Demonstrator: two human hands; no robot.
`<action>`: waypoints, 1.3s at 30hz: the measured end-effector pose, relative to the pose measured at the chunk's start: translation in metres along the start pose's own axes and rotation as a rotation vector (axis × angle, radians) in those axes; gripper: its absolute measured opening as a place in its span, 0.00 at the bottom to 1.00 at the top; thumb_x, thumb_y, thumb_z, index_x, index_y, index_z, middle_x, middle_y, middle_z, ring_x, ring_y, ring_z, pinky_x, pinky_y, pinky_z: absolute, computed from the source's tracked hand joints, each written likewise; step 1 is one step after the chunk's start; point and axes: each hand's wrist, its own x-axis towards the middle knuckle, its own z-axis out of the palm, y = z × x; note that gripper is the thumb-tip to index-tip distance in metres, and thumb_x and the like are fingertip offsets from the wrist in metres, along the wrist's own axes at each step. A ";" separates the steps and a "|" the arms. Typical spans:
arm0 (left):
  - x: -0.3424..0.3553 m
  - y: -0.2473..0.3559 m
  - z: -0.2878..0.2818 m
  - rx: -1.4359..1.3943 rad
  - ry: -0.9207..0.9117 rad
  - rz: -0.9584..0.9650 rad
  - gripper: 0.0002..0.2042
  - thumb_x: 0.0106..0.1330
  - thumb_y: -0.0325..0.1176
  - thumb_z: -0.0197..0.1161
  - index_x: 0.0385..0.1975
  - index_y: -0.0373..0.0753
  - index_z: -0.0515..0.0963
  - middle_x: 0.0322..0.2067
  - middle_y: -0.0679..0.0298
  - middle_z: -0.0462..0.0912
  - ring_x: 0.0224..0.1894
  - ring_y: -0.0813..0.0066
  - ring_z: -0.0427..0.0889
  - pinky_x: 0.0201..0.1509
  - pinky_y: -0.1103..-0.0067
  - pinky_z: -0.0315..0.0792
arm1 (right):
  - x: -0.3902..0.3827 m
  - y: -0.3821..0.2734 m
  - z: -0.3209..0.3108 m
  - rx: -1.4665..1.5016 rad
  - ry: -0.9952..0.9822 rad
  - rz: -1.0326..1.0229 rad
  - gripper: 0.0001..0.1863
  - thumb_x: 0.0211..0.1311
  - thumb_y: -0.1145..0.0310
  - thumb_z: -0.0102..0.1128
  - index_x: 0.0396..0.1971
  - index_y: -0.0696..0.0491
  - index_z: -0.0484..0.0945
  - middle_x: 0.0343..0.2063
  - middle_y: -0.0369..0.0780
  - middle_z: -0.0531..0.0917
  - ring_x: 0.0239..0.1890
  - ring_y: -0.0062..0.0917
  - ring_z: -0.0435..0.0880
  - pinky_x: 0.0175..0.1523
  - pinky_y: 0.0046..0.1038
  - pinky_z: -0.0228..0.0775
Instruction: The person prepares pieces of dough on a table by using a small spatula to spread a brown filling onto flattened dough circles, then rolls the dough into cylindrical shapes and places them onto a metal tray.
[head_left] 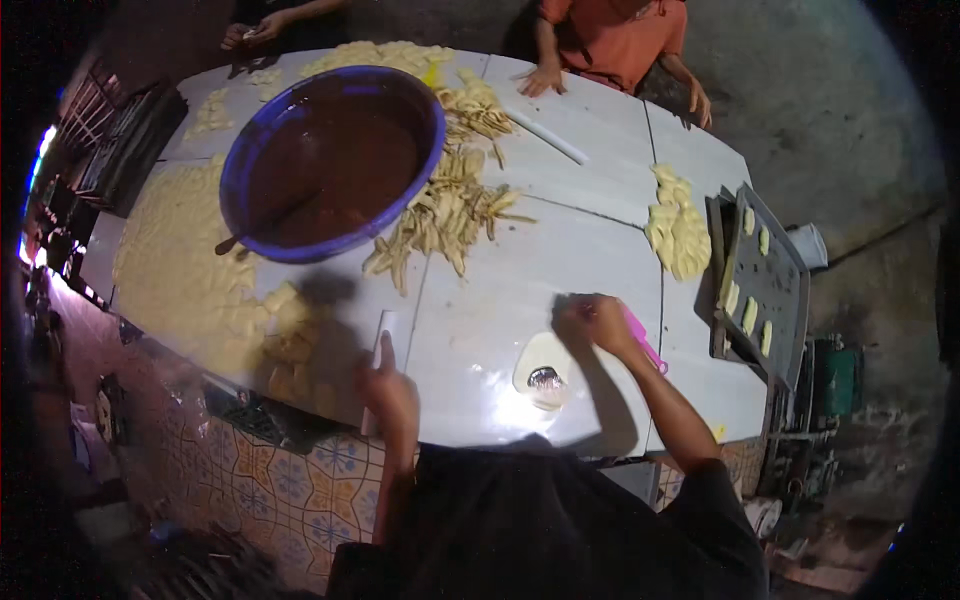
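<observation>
My left hand [390,405] grips a white rod [386,330], held upright in the picture at the left of the bare tile worktop [470,300]. My right hand [600,320] is closed, with its fingers curled down over the tiles; what is inside them is hidden. Just beside it lies a pink plastic tool [645,340]. Between my hands, nearer the front edge, sits a flattened oval of pale dough [535,355] with a shiny dark patch in its middle. Loose dough pieces [290,330] lie left of my left hand, partly in shadow.
A blue basin [238,150] of brown liquid with a spoon, banana peels [450,220], spread pale pieces [170,280], a second white rod [545,135] and a dough pile [680,230]. A metal tray [775,290] holds several pieces at right. Two other people [610,40] [260,25] stand opposite.
</observation>
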 end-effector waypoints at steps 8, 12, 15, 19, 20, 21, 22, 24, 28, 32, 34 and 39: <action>0.003 0.028 -0.011 -0.242 0.298 0.213 0.25 0.61 0.22 0.59 0.62 0.36 0.74 0.59 0.45 0.69 0.61 0.42 0.68 0.65 0.52 0.62 | 0.134 -0.145 0.103 0.085 0.388 -0.396 0.17 0.50 0.63 0.73 0.36 0.57 0.82 0.33 0.49 0.83 0.44 0.46 0.82 0.47 0.45 0.76; -0.018 0.033 -0.003 -0.488 0.213 0.291 0.26 0.55 0.18 0.58 0.57 0.37 0.77 0.56 0.51 0.74 0.59 0.44 0.71 0.64 0.52 0.64 | 0.149 -0.141 0.109 0.157 0.321 -0.276 0.14 0.53 0.66 0.68 0.36 0.60 0.81 0.29 0.52 0.83 0.37 0.48 0.83 0.42 0.43 0.76; -0.016 0.030 0.005 -0.552 0.205 0.350 0.25 0.53 0.18 0.59 0.54 0.36 0.78 0.52 0.53 0.77 0.58 0.45 0.73 0.64 0.54 0.67 | 0.141 -0.132 0.084 0.240 0.163 -0.200 0.11 0.59 0.76 0.60 0.39 0.64 0.86 0.28 0.53 0.86 0.29 0.37 0.86 0.37 0.34 0.76; -0.006 0.034 0.001 -0.539 0.193 0.373 0.22 0.54 0.17 0.58 0.51 0.35 0.80 0.50 0.53 0.79 0.53 0.51 0.76 0.59 0.56 0.71 | 0.114 -0.107 0.057 0.477 0.209 -0.143 0.09 0.58 0.73 0.61 0.32 0.61 0.86 0.27 0.53 0.86 0.29 0.36 0.88 0.37 0.33 0.77; -0.002 0.035 -0.002 -0.595 0.171 0.348 0.20 0.56 0.17 0.59 0.50 0.35 0.81 0.49 0.53 0.80 0.53 0.52 0.77 0.57 0.60 0.72 | 0.092 -0.111 0.041 0.547 0.126 -0.030 0.09 0.60 0.74 0.62 0.36 0.62 0.87 0.30 0.50 0.88 0.33 0.27 0.88 0.41 0.29 0.77; 0.003 0.040 -0.003 -0.552 0.137 0.339 0.17 0.58 0.19 0.60 0.47 0.35 0.82 0.47 0.53 0.81 0.53 0.51 0.78 0.57 0.63 0.73 | 0.072 -0.091 0.036 0.544 0.144 0.003 0.09 0.60 0.74 0.62 0.36 0.62 0.87 0.30 0.50 0.88 0.33 0.27 0.88 0.41 0.29 0.77; 0.005 0.047 -0.005 -0.568 0.080 0.350 0.16 0.59 0.20 0.61 0.47 0.35 0.83 0.47 0.53 0.82 0.53 0.51 0.78 0.57 0.63 0.73 | 0.051 -0.067 0.035 0.559 0.145 -0.062 0.09 0.61 0.75 0.62 0.38 0.62 0.87 0.32 0.49 0.89 0.36 0.27 0.88 0.43 0.29 0.77; 0.005 0.064 -0.011 -0.614 -0.028 0.420 0.15 0.60 0.21 0.62 0.48 0.36 0.83 0.44 0.54 0.82 0.51 0.52 0.78 0.57 0.62 0.72 | 0.000 -0.054 0.028 0.614 0.093 -0.027 0.10 0.64 0.79 0.61 0.42 0.60 0.86 0.39 0.47 0.88 0.44 0.28 0.87 0.48 0.28 0.78; 0.007 0.118 0.008 -0.663 -0.191 0.748 0.14 0.62 0.27 0.66 0.48 0.39 0.84 0.45 0.57 0.82 0.51 0.55 0.76 0.58 0.64 0.70 | -0.074 -0.016 0.061 0.482 0.234 -0.136 0.11 0.57 0.79 0.65 0.41 0.58 0.87 0.41 0.46 0.87 0.45 0.38 0.85 0.51 0.37 0.79; -0.004 0.139 0.036 -0.532 -0.225 0.900 0.12 0.59 0.27 0.67 0.43 0.42 0.87 0.47 0.61 0.79 0.54 0.58 0.72 0.58 0.63 0.66 | -0.094 -0.006 0.085 0.206 0.463 -0.254 0.12 0.51 0.81 0.65 0.38 0.58 0.85 0.41 0.45 0.83 0.47 0.42 0.79 0.50 0.38 0.75; -0.007 0.143 0.042 -0.519 -0.185 0.936 0.11 0.57 0.29 0.69 0.40 0.43 0.87 0.45 0.62 0.79 0.53 0.59 0.72 0.57 0.63 0.66 | -0.099 -0.007 0.088 0.208 0.442 -0.224 0.13 0.50 0.80 0.66 0.39 0.58 0.85 0.42 0.45 0.83 0.47 0.42 0.78 0.52 0.38 0.75; -0.020 0.130 0.039 -0.444 -0.178 0.954 0.07 0.55 0.28 0.69 0.34 0.44 0.88 0.46 0.61 0.78 0.54 0.59 0.71 0.57 0.64 0.66 | -0.113 -0.008 0.100 0.268 0.230 -0.252 0.18 0.51 0.81 0.63 0.45 0.58 0.84 0.42 0.46 0.82 0.49 0.44 0.78 0.53 0.40 0.75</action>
